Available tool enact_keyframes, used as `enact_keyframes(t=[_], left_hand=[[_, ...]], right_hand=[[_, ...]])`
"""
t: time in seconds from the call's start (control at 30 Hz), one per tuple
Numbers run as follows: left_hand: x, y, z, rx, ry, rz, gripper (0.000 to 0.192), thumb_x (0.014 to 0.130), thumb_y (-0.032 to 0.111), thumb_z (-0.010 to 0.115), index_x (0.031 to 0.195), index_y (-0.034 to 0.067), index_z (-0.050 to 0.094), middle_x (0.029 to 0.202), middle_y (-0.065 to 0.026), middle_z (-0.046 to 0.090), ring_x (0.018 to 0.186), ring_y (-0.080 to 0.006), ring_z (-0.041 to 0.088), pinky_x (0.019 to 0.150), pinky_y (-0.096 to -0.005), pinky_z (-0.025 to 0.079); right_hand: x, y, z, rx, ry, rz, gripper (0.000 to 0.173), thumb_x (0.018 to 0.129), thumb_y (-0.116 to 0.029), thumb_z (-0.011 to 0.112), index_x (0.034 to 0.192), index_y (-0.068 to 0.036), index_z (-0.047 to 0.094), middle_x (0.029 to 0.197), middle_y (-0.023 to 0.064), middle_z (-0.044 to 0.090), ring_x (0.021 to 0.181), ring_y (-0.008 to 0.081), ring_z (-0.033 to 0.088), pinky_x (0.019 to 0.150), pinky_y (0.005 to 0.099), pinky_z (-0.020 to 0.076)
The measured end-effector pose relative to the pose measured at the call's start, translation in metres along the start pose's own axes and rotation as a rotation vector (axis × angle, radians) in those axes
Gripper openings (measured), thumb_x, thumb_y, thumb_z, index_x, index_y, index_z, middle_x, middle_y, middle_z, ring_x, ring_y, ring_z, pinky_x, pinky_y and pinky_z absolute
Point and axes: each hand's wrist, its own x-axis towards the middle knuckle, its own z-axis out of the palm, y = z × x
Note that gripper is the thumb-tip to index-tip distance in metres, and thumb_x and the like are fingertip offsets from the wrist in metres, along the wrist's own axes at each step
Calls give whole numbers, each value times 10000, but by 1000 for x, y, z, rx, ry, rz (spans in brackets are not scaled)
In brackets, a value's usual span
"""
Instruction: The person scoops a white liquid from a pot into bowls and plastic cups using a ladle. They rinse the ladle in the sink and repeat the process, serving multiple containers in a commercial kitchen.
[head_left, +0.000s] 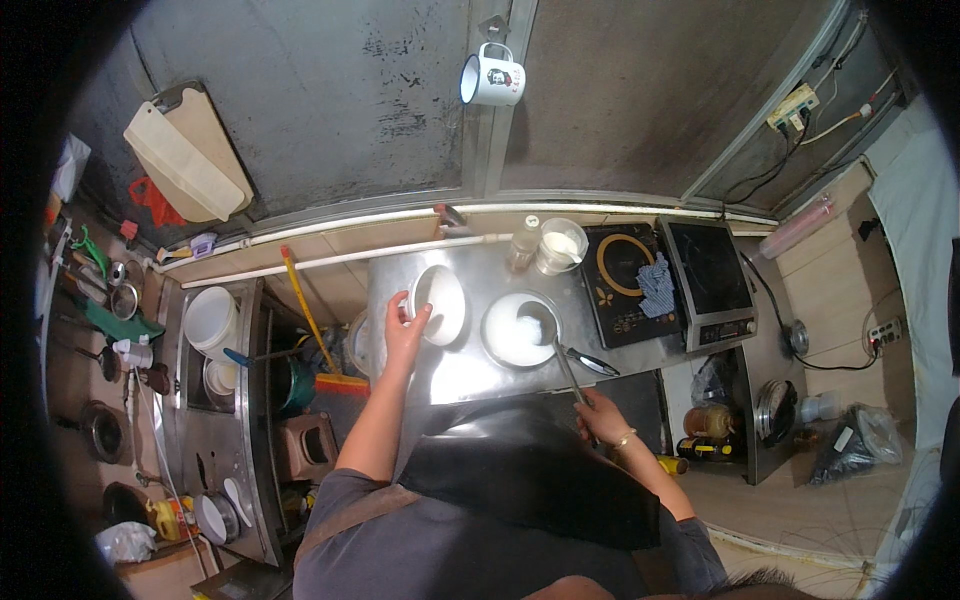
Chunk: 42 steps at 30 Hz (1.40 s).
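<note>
My left hand (405, 326) grips the near left side of a white cup-like container (441, 306), its mouth facing up towards me. The inside looks white; I cannot tell whether it holds anything. Beside it on the steel table stands a round metal pan (489, 352) with white contents (504, 328). My right hand (602, 417) is closed around the long handle of a metal ladle (541, 321), whose bowl rests in the pan over the white contents. The pan's own black-and-silver handle (592, 362) points right, just beyond the ladle's shaft.
Behind the pan stand a capped bottle (523, 244) and a clear tub (562, 246) with white contents. Two induction cookers (626, 322) are to the right, one bearing a blue checked cloth (656, 286). Left are a sink (241, 390) with white buckets and a broom (341, 384).
</note>
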Motion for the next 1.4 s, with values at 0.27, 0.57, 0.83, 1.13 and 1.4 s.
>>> enact_keyframes(t=[0.27,0.57,0.83,1.13,1.4], left_hand=[[-7,-10,17,111,-35,88,632,760,313,786,1279,81,510,982,-86,505,919,-196,494,806,-326,449],[-36,24,64,-256,-235,-449,673,887,437,667,1395,102,379,1175,-101,542,1038,-173,535,817,-385,467],[-37,29,70,-405,-344,-551,744,906,567,581,1462,171,285,1429,-81,429,1257,-228,477,929,-398,471],[-44,47,44,-606,-331,-418,697,919,525,566,1414,70,383,1366,-114,507,1246,-256,507,1019,-430,440],[-83,190,17,-777,-695,-282,845,865,578,591,1468,49,323,1415,-151,454,1286,-289,461,1070,-442,394]], right_hand=[[-41,-40,-19,567,-140,67,344,973,-174,514,1296,-62,483,703,49,568,467,129,507,394,257,388],[-68,-70,-9,438,-187,-110,422,980,-147,480,1382,-39,405,702,58,561,472,132,510,418,251,398],[-76,-75,-5,301,-170,-265,442,993,-136,447,1417,-34,376,680,61,547,471,137,507,423,262,414],[-71,-48,-29,768,-212,-180,384,1006,-169,436,1372,-55,442,682,62,543,426,119,471,377,251,376],[-21,-4,-8,242,-10,-3,314,965,-153,546,1256,-48,496,707,49,575,516,148,552,451,306,442]])
